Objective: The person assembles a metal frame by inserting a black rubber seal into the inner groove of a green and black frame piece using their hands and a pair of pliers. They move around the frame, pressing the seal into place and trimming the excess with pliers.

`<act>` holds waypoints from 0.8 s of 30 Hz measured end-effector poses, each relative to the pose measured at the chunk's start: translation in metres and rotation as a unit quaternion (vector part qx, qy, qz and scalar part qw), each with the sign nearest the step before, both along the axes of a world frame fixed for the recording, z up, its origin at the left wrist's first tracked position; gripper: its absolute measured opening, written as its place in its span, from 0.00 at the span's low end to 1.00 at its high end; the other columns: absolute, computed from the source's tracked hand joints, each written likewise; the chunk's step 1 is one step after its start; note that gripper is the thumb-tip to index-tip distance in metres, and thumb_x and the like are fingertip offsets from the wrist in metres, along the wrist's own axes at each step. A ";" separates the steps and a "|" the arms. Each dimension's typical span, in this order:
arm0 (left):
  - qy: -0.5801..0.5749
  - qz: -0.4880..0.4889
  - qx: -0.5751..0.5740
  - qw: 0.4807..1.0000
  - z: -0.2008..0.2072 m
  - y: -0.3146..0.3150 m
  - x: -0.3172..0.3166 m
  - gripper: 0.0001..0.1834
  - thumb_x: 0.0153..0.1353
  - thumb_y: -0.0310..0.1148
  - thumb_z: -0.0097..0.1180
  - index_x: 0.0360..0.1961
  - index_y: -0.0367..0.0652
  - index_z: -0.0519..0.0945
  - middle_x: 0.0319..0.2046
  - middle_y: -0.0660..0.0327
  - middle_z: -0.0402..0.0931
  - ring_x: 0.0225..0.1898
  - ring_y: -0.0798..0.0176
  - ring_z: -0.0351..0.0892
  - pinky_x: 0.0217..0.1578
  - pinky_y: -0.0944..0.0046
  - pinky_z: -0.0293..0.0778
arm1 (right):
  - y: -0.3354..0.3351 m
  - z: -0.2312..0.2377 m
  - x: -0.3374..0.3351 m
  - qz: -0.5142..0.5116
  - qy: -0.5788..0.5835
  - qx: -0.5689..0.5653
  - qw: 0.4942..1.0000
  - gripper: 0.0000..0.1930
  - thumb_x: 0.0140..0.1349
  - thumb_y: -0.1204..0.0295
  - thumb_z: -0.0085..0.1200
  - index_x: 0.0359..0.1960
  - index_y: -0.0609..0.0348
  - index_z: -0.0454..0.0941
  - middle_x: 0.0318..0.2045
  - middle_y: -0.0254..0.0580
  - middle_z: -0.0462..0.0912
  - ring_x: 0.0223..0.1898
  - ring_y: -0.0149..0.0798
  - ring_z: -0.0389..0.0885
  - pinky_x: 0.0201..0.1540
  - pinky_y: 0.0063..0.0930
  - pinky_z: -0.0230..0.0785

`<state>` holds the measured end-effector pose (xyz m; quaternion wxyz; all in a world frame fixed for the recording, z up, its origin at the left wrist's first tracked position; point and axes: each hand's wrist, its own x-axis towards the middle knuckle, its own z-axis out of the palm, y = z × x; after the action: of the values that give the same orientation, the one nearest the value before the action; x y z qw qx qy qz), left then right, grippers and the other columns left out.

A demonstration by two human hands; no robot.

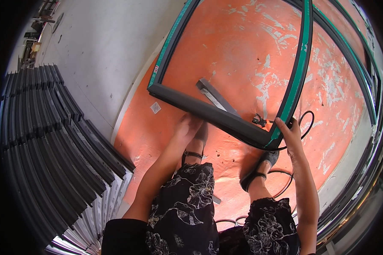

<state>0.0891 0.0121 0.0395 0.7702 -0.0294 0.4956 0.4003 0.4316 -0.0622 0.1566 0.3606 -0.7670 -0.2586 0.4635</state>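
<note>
In front of me is a large dark grey window frame (204, 111) with green film along its side bars. My right hand (288, 131) is closed around its near right corner, the thumb over the green strip. Close below the near bar is my left hand (188, 127), its fingers blurred and partly hidden at the bar's underside; whether they grip it I cannot tell. A black rubber strip or cable (310, 127) loops out beside my right hand. Through the frame's opening I see a short grey profile piece (215, 95) and a small black fitting (259, 120) on the orange sheet.
An orange sheet (238, 46), scuffed with pale patches, covers the floor under the frame. Many dark metal profiles (51, 157) are stacked at the left. More green-filmed frames (349, 51) and long profiles lie at the right. My feet stand near the frame's near bar.
</note>
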 end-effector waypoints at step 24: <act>0.047 -0.019 0.002 0.999 0.000 -0.003 0.007 0.13 0.66 0.34 0.46 0.47 0.38 0.70 0.40 0.56 0.74 0.46 0.56 0.75 0.51 0.54 0.75 | -0.074 0.081 0.025 0.367 -0.140 -0.184 0.901 0.13 0.52 0.63 0.60 0.32 0.60 0.80 0.22 0.48 0.77 0.22 0.46 0.75 0.26 0.35 0.65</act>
<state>0.0957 0.0089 0.0398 0.7538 0.0006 0.5308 0.3874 0.4570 -0.1364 0.2378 -0.0231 -0.7272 -0.4798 0.4904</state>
